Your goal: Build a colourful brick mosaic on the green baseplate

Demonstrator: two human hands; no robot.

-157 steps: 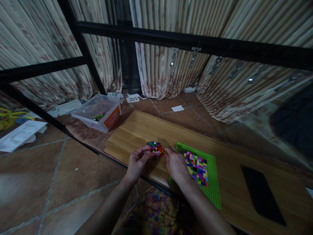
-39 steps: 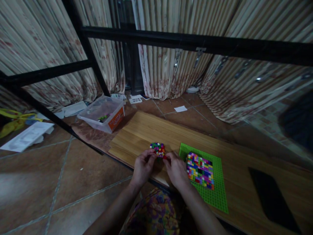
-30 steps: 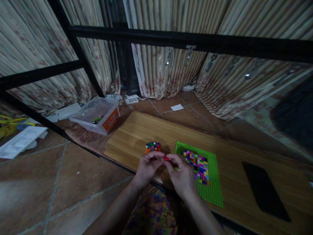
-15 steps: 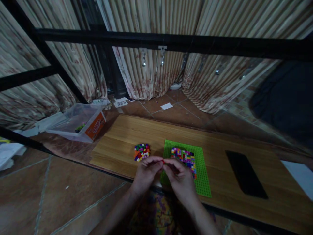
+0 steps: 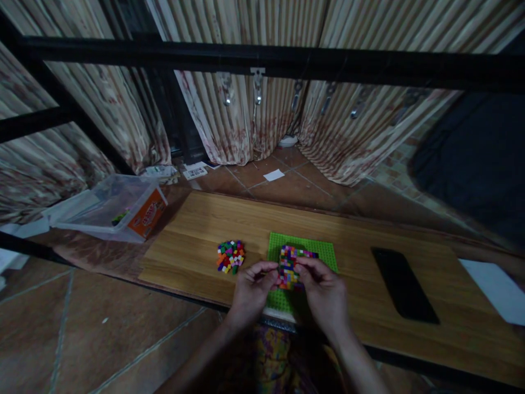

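Note:
A green studded baseplate (image 5: pixel 320 249) lies on the wooden board, with a patch of small multicoloured building bricks (image 5: pixel 288 265) on it. My left hand (image 5: pixel 255 289) is at the patch's left edge, thumb and forefinger pinched together; whether a brick is between them is too small to tell. Over the right part of the patch, my right hand (image 5: pixel 327 291) holds thumb and forefinger closed, their tips close to the bricks. What they grip, if anything, is hidden. To the left of my left hand sits a loose pile of coloured bricks (image 5: pixel 230 256).
A black phone-like slab (image 5: pixel 404 284) and a white sheet (image 5: pixel 494 290) lie to the right on the wooden board (image 5: pixel 184 241). Beyond the board's left end, a clear plastic box (image 5: pixel 115 205) with an orange label stands on the floor. A dark metal bar (image 5: pixel 246 52) crosses before striped curtains.
My hands have parted from a shared pinch on a small red brick and moved right onto the brick patch. The red brick is no longer plainly visible. The view has shifted slightly.

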